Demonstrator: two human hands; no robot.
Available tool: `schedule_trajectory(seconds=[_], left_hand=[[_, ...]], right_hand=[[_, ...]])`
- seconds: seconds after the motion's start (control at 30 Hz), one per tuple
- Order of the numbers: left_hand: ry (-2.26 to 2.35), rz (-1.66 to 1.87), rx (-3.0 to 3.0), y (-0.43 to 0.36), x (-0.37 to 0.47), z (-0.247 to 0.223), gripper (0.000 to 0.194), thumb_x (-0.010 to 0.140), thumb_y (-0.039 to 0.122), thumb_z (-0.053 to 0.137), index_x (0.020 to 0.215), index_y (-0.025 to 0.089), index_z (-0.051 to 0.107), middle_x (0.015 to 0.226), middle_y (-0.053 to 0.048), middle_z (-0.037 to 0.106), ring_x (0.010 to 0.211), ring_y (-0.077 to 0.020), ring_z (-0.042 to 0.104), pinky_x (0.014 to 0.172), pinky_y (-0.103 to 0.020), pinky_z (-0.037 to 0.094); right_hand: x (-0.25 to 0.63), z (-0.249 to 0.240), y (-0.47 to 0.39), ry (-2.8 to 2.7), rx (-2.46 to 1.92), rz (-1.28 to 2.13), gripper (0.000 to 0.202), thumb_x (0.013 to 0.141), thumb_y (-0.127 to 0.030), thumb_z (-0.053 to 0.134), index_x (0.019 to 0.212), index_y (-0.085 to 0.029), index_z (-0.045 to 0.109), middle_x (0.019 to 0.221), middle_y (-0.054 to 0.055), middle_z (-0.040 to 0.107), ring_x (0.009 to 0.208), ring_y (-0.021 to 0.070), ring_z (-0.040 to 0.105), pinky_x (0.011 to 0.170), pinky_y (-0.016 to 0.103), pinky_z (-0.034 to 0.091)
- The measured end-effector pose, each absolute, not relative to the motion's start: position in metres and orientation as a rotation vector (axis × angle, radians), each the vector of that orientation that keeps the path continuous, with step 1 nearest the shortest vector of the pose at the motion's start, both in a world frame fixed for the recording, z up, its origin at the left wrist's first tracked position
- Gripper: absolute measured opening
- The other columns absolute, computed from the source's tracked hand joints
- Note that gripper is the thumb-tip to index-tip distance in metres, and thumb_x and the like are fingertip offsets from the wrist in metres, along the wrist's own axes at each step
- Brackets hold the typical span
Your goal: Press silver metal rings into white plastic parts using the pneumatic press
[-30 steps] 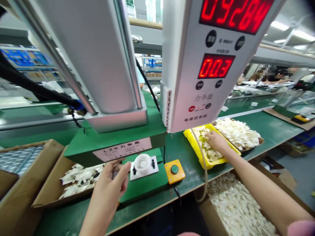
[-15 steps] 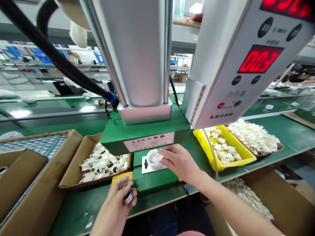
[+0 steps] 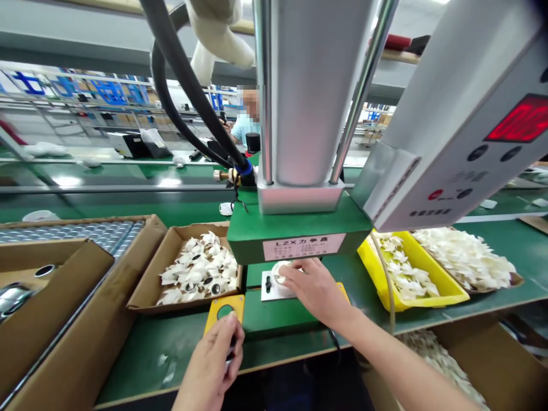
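Observation:
My left hand [image 3: 216, 357] is closed around a small metal ring [image 3: 230, 357], dark inside and mostly covered by the fingers. Its thumb lies at the lower edge of a green button [image 3: 225, 311] on a yellow box [image 3: 213, 311]. Under the press head, my right hand [image 3: 314, 288] has its fingers bent over a round white fixture [image 3: 279, 275] on a light plate [image 3: 268, 294]. A white plastic piece is at those fingertips, largely hidden by them. Above the hand hangs the green press block [image 3: 299, 228] with its label.
Left stand a carton of white finned parts [image 3: 199, 262] and cartons of metal rings [image 3: 107, 234]. At right are a yellow tray [image 3: 454, 298] and a heap of white parts [image 3: 466, 254]. The control box [image 3: 454, 165] overhangs the bench. Another person [image 3: 248, 123] is behind the press.
The view has swung left. My right hand has come down over the round fixture with the white piece. My left hand has turned, bringing its thumb to the green button, the ring still held.

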State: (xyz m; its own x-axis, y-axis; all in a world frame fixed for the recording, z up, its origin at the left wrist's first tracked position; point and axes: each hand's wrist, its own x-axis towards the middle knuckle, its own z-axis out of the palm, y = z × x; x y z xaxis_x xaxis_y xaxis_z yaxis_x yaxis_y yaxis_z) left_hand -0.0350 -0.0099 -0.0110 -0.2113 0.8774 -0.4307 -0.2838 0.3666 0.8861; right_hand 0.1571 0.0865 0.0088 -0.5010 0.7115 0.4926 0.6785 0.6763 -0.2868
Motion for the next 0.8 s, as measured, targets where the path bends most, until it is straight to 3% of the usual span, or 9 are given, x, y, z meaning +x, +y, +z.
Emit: schedule_trajectory(seconds=[0.17, 0.27, 0.37, 0.5, 0.67, 0.8], left_hand=[[1.625, 1.115, 0.859, -0.006, -0.042, -0.018, 0.050, 0.069, 0.069, 0.052, 0.058, 0.020, 0.052, 0.039, 0.006, 0.034, 0.035, -0.0089, 0.028, 0.035, -0.020, 0.020], [1.835, 1.036, 1.142, -0.005, -0.051, -0.012, 0.041, 0.075, 0.062, 0.050, 0.068, 0.023, 0.061, 0.050, 0.000, 0.053, 0.049, -0.0165, 0.048, 0.048, -0.024, 0.036], [2.055, 0.898, 1.297, -0.006, -0.061, -0.004, 0.030, 0.078, 0.055, 0.051, 0.082, 0.028, 0.065, 0.078, -0.002, 0.069, 0.075, -0.0247, 0.060, 0.065, -0.028, 0.041], [2.159, 0.790, 1.374, -0.011, -0.070, -0.004, 0.028, 0.075, 0.047, 0.055, 0.093, 0.030, 0.068, 0.098, -0.006, 0.070, 0.086, -0.0285, 0.062, 0.065, -0.028, 0.041], [1.927, 1.127, 1.511, -0.015, -0.073, -0.008, 0.026, 0.063, 0.031, 0.061, 0.086, 0.028, 0.074, 0.085, -0.010, 0.070, 0.069, -0.0238, 0.062, 0.045, -0.023, 0.037], [2.043, 0.909, 1.672, -0.010, -0.069, 0.000, 0.027, 0.071, 0.032, 0.052, 0.084, 0.027, 0.075, 0.077, -0.010, 0.070, 0.068, -0.0230, 0.063, 0.049, -0.024, 0.042]], right_hand=[[0.153, 0.005, 0.084, -2.255, -1.097, 0.083, 0.020, 0.091, -0.026, 0.049, 0.101, -0.025, 0.066, 0.098, 0.007, 0.059, 0.092, 0.0212, 0.050, 0.083, 0.038, 0.045], [0.158, -0.002, 0.076, -2.252, -1.069, 0.115, 0.026, 0.091, -0.028, 0.049, 0.114, -0.026, 0.059, 0.117, 0.008, 0.054, 0.108, 0.0242, 0.046, 0.092, 0.043, 0.042], [0.175, -0.015, 0.064, -2.221, -1.024, 0.163, 0.044, 0.090, -0.028, 0.050, 0.133, -0.024, 0.041, 0.129, 0.008, 0.048, 0.120, 0.0251, 0.039, 0.099, 0.045, 0.038], [0.212, -0.036, 0.049, -2.071, -1.186, 0.156, 0.048, 0.089, -0.023, 0.052, 0.134, -0.026, 0.037, 0.114, 0.004, 0.061, 0.113, 0.0232, 0.046, 0.093, 0.042, 0.043], [0.244, -0.053, 0.038, -2.056, -1.304, -0.066, 0.038, 0.087, -0.017, 0.054, 0.124, -0.025, 0.050, 0.096, 0.004, 0.068, 0.098, 0.0232, 0.055, 0.082, 0.041, 0.045], [0.245, -0.057, 0.038, -2.103, -1.264, -0.162, 0.033, 0.085, -0.016, 0.056, 0.118, -0.021, 0.055, 0.095, 0.006, 0.068, 0.097, 0.0233, 0.057, 0.081, 0.040, 0.044]])
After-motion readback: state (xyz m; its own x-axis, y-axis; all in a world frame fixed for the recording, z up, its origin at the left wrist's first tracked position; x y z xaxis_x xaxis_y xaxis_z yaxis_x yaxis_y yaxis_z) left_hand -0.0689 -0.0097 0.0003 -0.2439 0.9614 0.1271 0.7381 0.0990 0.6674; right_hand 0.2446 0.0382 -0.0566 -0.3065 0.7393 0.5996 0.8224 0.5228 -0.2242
